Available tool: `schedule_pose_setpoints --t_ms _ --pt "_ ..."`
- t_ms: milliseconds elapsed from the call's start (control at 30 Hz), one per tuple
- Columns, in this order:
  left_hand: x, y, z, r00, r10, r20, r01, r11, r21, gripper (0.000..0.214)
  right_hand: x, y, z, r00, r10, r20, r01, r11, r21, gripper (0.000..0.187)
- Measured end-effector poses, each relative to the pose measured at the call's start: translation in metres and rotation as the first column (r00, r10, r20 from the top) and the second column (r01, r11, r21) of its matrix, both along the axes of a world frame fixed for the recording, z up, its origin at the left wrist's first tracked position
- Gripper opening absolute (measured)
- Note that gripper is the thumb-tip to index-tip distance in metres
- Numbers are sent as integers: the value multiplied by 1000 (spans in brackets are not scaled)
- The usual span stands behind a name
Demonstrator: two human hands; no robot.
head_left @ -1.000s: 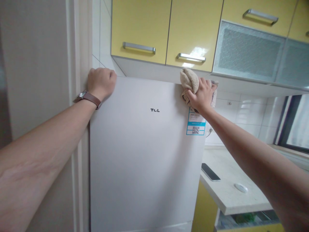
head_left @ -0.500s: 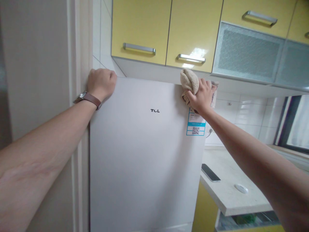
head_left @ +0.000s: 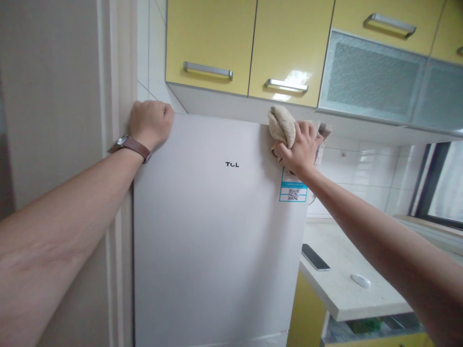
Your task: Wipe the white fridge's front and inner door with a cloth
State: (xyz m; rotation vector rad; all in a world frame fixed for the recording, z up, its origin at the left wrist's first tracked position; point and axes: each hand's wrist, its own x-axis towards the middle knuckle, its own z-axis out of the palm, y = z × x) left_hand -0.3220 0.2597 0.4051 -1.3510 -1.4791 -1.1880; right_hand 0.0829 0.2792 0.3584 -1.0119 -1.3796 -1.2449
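Note:
A white refrigerator [head_left: 202, 231] with a TCL logo stands in front of me. At its upper left corner is my left hand [head_left: 152, 123], closed with the knuckles up and a brown-strapped watch [head_left: 132, 146] on the wrist. Its fingertips are hidden, so I cannot tell what they grip, if anything. My right hand [head_left: 302, 147] is closed around a beige towel [head_left: 281, 126] and presses it against the upper right of the door. Part of the towel sticks out beyond the fingers. Below it, a blue-and-white label [head_left: 292, 193] is partly covered by the hand and towel.
Yellow wall cabinets [head_left: 210, 38] hang close above the refrigerator. A door frame [head_left: 121, 241] runs along its left side. To the right, a countertop [head_left: 347, 299] holds a phone [head_left: 315, 257] and a white oval object [head_left: 360, 281]. A window [head_left: 444, 183] is at far right.
My right hand and the towel have shifted slightly down, covering more of the label's top. The fingers look a little more spread over the towel. My left hand keeps its place.

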Motion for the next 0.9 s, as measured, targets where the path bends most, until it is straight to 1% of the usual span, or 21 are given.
schedule_pose_setpoints --t_ms 67,100,167,233,300,333,367,400,433,467,500,533,567,600,633,667,733,800,867,900 --pt "1 -1 -1 1000 -11 2 11 1000 -4 52 0 -8 -20 1000 19 6 -19 1000 -18 69" --pt "1 -2 -1 1000 -18 5 18 1000 -10 52 1 -12 -34 999 32 11 -31 999 -32 73" --pt "2 -3 -1 999 -28 18 28 999 -24 53 10 -16 -70 998 55 43 -51 995 -90 79" --pt "3 -3 -1 999 -25 26 26 999 -36 53 27 -17 -120 989 75 130 -48 979 -199 82" --pt "3 -2 -1 1000 -10 23 11 999 -33 54 48 -16 -180 957 110 270 -30 958 -284 82" --pt "3 -2 -1 1000 -2 18 2 1000 -29 54 59 -16 -211 923 137 359 -21 951 -309 82" --pt "3 -2 -1 1000 5 13 -4 1000 -23 54 70 -17 -242 873 171 456 -13 944 -330 79" --pt "3 -2 -1 1000 8 7 -8 1000 -19 54 79 -19 -269 802 217 556 -30 945 -326 74" --pt "3 -2 -1 1000 10 2 -10 1000 -15 53 86 -21 -292 706 260 659 -42 944 -328 67" --pt "3 -2 -1 1000 10 -5 -10 1000 -14 53 91 -24 -310 595 283 752 -40 945 -324 61" --pt "2 -3 -2 1000 9 -11 -9 1000 -13 52 94 -26 -322 495 275 824 -33 954 -299 57" --pt "2 -3 -2 1000 8 -15 -8 1000 -11 52 96 -29 -327 393 263 881 -25 961 -276 55" --pt "2 -3 -2 1000 7 -16 -7 1000 -10 52 95 -30 -326 296 249 922 -23 967 -254 55" --pt "2 -3 -3 1000 6 -14 -6 1000 -8 53 95 -31 -319 226 234 946 -21 972 -236 55" --pt "1 -3 -3 1000 5 -11 -5 1000 -5 53 94 -30 -307 189 223 956 -20 974 -223 56" --pt "1 -3 -3 1000 3 -10 -4 1000 -4 54 93 -29 -291 177 219 960 -21 976 -219 56" --pt "0 -3 -3 1000 3 -9 -3 1000 -1 55 92 -24 -251 279 203 938 -3 978 -211 57" --pt "0 -2 -3 1000 0 -8 1 1000 5 55 91 -18 -201 427 182 886 50 973 -224 61" --pt "0 -1 -3 1000 -9 -5 9 1000 13 53 86 -13 -146 633 139 762 89 964 -250 70" --pt "-1 0 -3 1000 -12 -2 12 1000 20 53 80 -11 -118 736 109 668 91 962 -257 76"
